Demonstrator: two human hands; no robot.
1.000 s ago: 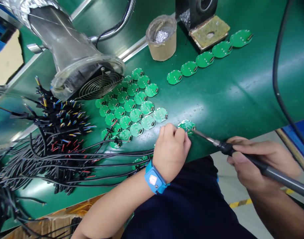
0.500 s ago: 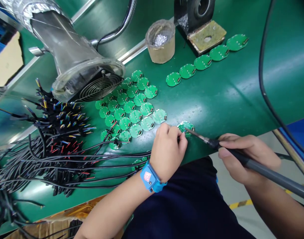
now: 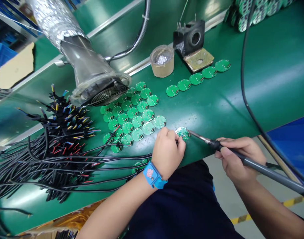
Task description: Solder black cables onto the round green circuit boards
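My right hand [image 3: 241,161] grips a soldering iron [image 3: 271,172] by its dark handle. The iron's tip is at the right edge of a round green circuit board [image 3: 182,132] on the bench. Left of that board, my left hand [image 3: 168,147] is closed in a pinch, fingertips at the board's near left edge. A bit of black cable shows between thumb and finger; its end is hidden. A blue wrist strap [image 3: 153,176] is around my left wrist. Black cables [image 3: 127,157] run in from the left and pass under this hand.
Rows of green boards [image 3: 137,121] lie left of centre under a fume extractor [image 3: 102,83]. A heap of cables [image 3: 67,132] fills the left. Behind stand a tub with solder bits [image 3: 162,63], an iron stand [image 3: 191,39] and stacked boards [image 3: 253,13]. A black cord [image 3: 243,76] hangs at right.
The iron's tip has shifted from the middle of the board to its right edge. My left hand stays pinched beside the board. The camera view has tilted, showing more of the bench's back.
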